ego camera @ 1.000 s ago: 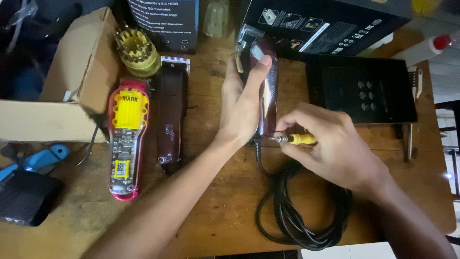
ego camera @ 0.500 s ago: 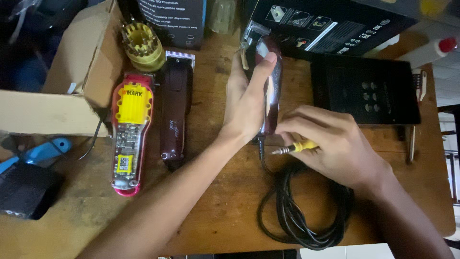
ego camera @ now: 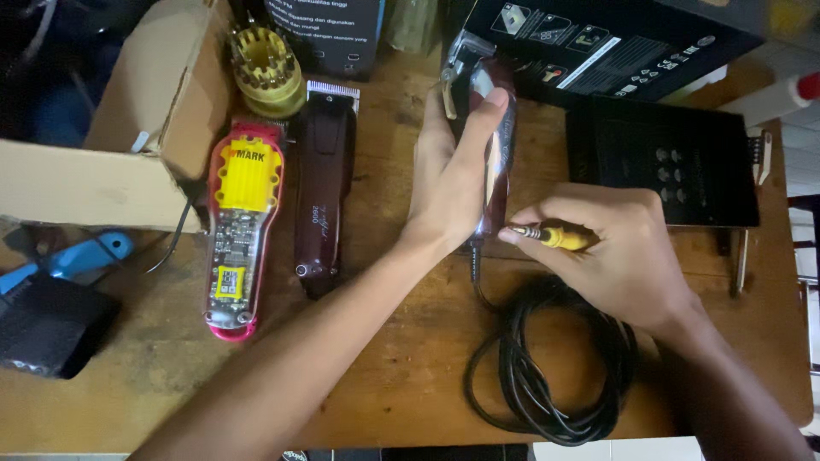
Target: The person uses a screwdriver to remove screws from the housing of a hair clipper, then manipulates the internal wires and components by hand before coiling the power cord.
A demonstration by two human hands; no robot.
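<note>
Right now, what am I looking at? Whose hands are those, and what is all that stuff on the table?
The camera sits on a person's head and looks down, so both hands are that person's own. The left hand grips a dark red hair clipper and stands it on its side on the wooden table. The right hand holds a small yellow screwdriver with its tip against the clipper's side. The clipper's black cord lies coiled near the table's front edge. To the left lie two more clippers, one dark red, one see-through with pink and yellow. A cardboard box sits far left, and black boxes line the back.
</note>
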